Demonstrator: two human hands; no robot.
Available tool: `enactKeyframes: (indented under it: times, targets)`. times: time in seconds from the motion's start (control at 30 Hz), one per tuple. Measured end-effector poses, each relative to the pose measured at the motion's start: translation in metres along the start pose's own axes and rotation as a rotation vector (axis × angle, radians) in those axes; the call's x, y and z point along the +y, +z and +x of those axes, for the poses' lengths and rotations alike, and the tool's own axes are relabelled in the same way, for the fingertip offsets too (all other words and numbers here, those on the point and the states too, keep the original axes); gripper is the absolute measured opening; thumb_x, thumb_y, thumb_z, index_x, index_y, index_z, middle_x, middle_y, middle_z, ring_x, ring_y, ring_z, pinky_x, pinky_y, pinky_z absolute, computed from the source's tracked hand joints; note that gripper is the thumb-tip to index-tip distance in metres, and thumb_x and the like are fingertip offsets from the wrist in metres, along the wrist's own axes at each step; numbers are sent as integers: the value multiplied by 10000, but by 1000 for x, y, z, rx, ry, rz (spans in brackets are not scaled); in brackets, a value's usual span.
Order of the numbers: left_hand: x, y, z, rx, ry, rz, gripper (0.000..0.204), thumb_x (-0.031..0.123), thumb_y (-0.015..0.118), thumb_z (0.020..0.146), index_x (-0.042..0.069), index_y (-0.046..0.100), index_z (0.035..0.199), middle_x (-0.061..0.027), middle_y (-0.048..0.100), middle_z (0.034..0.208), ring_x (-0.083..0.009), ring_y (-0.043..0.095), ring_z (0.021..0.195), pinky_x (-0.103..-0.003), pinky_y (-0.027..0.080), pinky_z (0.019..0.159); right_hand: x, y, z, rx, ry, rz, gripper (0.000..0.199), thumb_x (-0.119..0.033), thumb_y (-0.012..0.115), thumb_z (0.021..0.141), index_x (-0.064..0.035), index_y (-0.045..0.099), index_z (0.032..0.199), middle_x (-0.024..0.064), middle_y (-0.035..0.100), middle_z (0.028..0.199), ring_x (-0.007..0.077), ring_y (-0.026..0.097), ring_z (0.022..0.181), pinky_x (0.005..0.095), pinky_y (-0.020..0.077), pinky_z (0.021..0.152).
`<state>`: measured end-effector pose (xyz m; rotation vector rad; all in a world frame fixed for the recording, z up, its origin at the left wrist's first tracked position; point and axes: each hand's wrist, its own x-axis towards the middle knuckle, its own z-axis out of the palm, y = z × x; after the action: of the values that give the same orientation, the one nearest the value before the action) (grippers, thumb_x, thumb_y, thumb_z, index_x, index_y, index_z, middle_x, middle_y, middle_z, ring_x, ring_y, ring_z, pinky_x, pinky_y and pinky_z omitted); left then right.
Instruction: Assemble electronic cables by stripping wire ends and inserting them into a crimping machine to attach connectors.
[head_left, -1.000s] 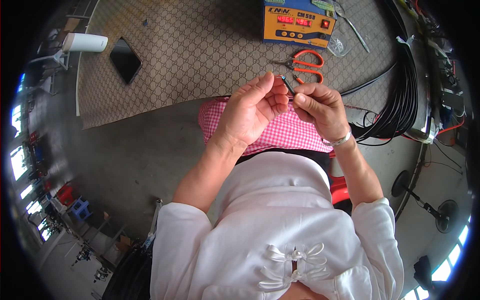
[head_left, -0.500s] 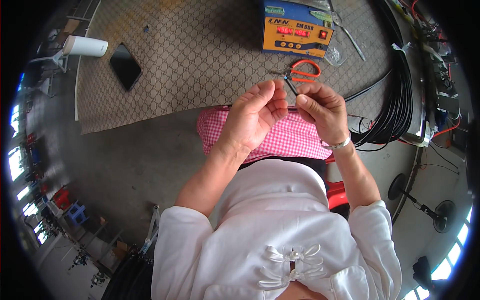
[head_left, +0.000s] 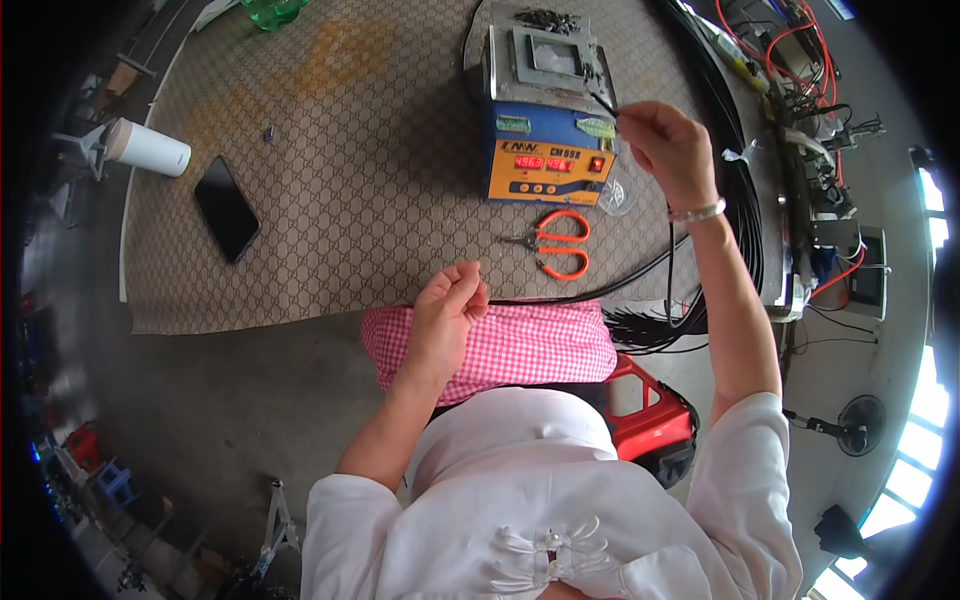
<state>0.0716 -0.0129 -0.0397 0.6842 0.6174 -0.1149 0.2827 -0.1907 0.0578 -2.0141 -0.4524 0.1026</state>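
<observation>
- black cable (head_left: 604, 104) is what i have hold of: its short free end sticks out of my right grip (head_left: 670, 150), at the right side of the metal tray (head_left: 501, 70) atop the orange-and-blue box (head_left: 545, 177).
- from that grip the end points forward and to the left, its long axis slanting toward the tray's square opening (head_left: 556, 57).
- thumb and fingers of the right grip are pinched together on the cable; from my view i cannot tell whether the tip touches the tray or hangs over it.
- my left grip (head_left: 450, 305) is curled closed near the front edge of the bench (head_left: 330, 250), well apart from the tray; whether anything sits inside, i cannot tell.
- the right is clearly the nearer hand to the tray.
- orange-handled scissors (head_left: 562, 243) lie just in front of the box, blades pointing left.
</observation>
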Motion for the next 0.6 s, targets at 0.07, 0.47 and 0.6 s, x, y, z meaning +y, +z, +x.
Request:
enactKeyframes:
  times: [0.07,0.47,0.6]
  targets:
    - [-1,-1,2,10,-4,-2,148,170,552,858,76,552,971,19,529,764,-62,485,685,-202,411,663,1,-1,19,22,-23,-117,123,-109,623,783,-15,647,858,-10,579,610,24,468,501,172,369,441]
    - [0,-8,5,18,-38,-32,150,159,554,856,74,549,980,17,532,767,-66,486,687,-209,415,676,11,14,71,14,-316,-636,101,-121,606,735,-53,640,802,104,614,770,254,600,704,312,478,644]
    - [1,-8,5,17,-47,-50,145,160,558,854,74,552,971,18,534,767,-65,487,685,-206,414,674,14,18,75,-7,-303,-675,99,-116,598,738,-53,638,803,108,606,800,261,594,733,323,475,670]
